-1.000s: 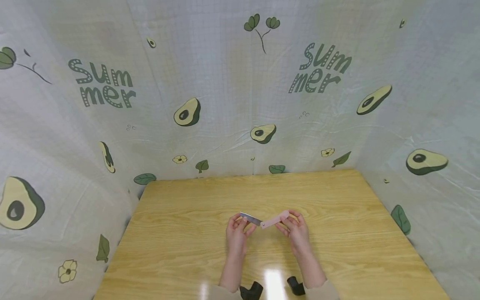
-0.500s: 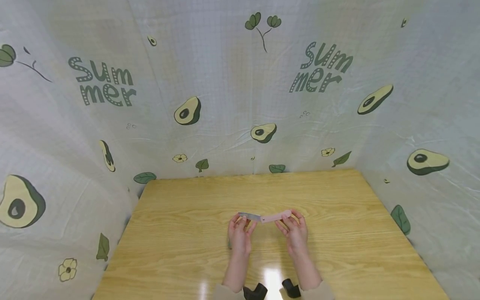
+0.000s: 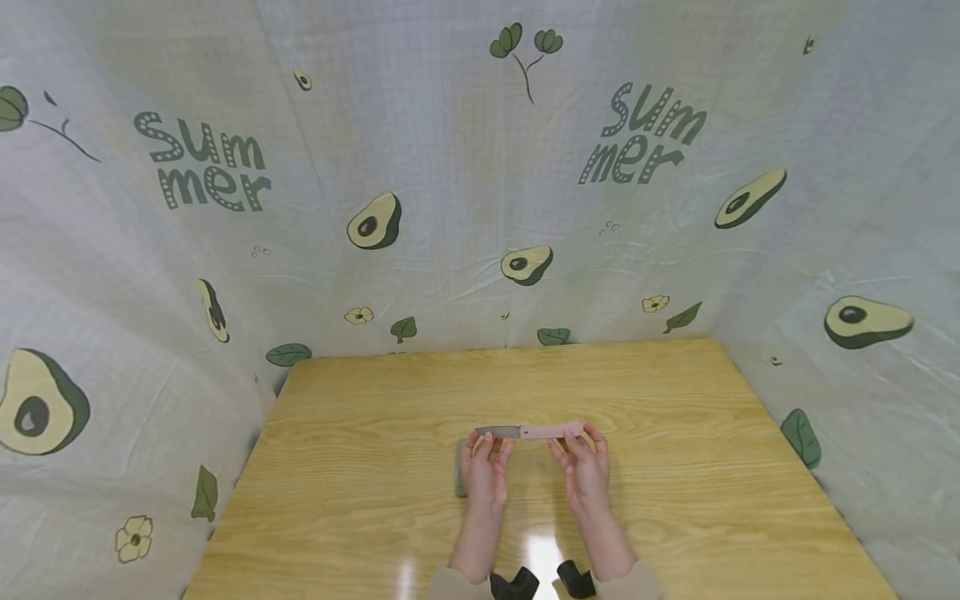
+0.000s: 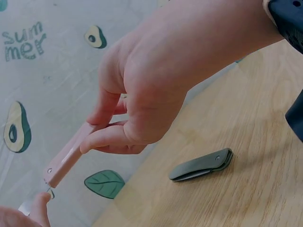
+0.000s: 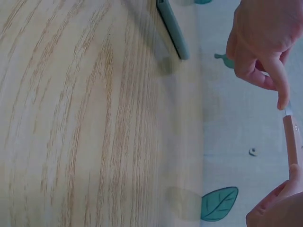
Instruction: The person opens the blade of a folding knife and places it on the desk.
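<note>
A pocket knife with a pink handle (image 3: pixel 543 432) is held level above the table, its blade (image 3: pixel 504 432) in line with the handle. My left hand (image 3: pixel 486 479) pinches the blade near its tip between thumb and fingers. At the far end of the handle, my right hand (image 3: pixel 587 477) grips it with the fingertips. In the left wrist view, the right hand (image 4: pixel 147 90) shows large around the handle's end, and the blade is mostly hidden. A folded green pocket knife (image 4: pixel 201 166) lies on the table, partly covered by my left hand in the head view.
The wooden table (image 3: pixel 360 417) spreads out beneath both hands. A pale curtain (image 3: pixel 450 150) printed with avocados and leaves hangs behind it and along both sides. Black wrist devices (image 3: pixel 516 583) sit at my sleeves.
The pink knife has gone from bent at its pivot to straight. My left hand has shifted slightly right, bringing the green knife into sight beside it.
</note>
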`<state>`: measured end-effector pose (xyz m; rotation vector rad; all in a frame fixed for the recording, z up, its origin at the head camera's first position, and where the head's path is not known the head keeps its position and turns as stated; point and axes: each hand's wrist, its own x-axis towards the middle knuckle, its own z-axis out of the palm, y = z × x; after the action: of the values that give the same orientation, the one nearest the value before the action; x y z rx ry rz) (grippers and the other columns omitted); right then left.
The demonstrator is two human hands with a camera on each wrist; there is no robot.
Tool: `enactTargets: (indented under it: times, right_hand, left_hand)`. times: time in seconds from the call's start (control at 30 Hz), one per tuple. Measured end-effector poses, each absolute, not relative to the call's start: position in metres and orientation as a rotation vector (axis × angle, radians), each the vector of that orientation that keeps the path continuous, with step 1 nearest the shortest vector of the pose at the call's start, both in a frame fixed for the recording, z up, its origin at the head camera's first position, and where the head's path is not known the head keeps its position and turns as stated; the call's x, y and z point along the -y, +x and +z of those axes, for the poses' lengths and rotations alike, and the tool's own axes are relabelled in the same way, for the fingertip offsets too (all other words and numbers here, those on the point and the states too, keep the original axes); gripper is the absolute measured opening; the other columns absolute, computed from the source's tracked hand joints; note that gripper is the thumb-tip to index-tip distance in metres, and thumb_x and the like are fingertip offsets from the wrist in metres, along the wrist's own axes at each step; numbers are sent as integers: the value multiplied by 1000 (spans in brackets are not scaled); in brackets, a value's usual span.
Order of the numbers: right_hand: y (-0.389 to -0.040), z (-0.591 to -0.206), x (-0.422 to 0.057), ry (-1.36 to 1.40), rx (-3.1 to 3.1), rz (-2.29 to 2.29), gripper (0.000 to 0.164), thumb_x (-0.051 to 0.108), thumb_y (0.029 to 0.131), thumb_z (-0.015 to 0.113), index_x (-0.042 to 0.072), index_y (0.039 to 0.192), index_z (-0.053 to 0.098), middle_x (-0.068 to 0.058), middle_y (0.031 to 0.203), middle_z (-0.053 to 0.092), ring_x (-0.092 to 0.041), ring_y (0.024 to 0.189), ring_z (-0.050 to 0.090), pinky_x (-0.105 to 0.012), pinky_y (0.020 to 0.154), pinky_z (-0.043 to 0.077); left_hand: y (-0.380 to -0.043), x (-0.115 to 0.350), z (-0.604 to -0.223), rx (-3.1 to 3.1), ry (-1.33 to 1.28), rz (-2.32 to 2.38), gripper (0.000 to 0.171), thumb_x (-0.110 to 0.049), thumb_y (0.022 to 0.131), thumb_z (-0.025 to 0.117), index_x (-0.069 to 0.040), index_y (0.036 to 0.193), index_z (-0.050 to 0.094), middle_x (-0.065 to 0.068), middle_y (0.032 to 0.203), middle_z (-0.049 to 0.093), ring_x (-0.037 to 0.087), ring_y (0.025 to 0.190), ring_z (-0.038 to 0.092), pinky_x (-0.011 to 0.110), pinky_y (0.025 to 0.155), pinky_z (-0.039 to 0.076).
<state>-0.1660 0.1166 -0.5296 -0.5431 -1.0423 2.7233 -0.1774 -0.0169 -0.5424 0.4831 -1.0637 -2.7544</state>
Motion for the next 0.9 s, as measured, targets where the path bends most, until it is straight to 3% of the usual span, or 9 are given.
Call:
enactTargets:
  times: [0.23,0.4,0.53,0.7,0.9]
  right_hand:
    - [-166,-539,-117,-475,1043,2695,27,1,95,59,9,114,41,-1,100,57,-13,91,65,-32,92,55]
    - [-167,-548,-119,-313,1003,2707,28,2,93,63,9,111,43,-3,101,57,-14,91,66,-30,90,56]
    - [-171,-547,-123,-427,1165,2663,32,3,95,61,7,118,41,-2,102,58,-11,90,66,-27,91,55]
    - [-176,-544,-131,-500,1356,2584,34,-2,97,54,-8,127,38,-2,95,62,-10,86,67,-24,87,56]
    - [-177,-543,-140,-515,1583,2473,34,-5,96,54,-16,127,45,-2,89,65,-10,82,68,-24,85,57]
  left_hand:
    - [-179,16,-545,1090,448,-2730,31,-1,100,47,4,127,33,12,111,45,16,96,58,38,96,53]
    - [-180,16,-546,1102,403,-2713,26,0,99,49,2,122,36,11,108,46,18,96,58,40,94,54]
    - [-181,18,-548,1140,407,-2676,28,0,98,52,6,122,38,11,104,49,17,92,61,39,91,56]
    - [-184,23,-549,1224,460,-2568,36,3,94,57,12,124,39,13,97,56,16,84,67,35,87,58]
    - [-185,30,-553,1308,506,-2476,31,5,92,60,15,118,49,13,89,65,16,79,70,36,82,59]
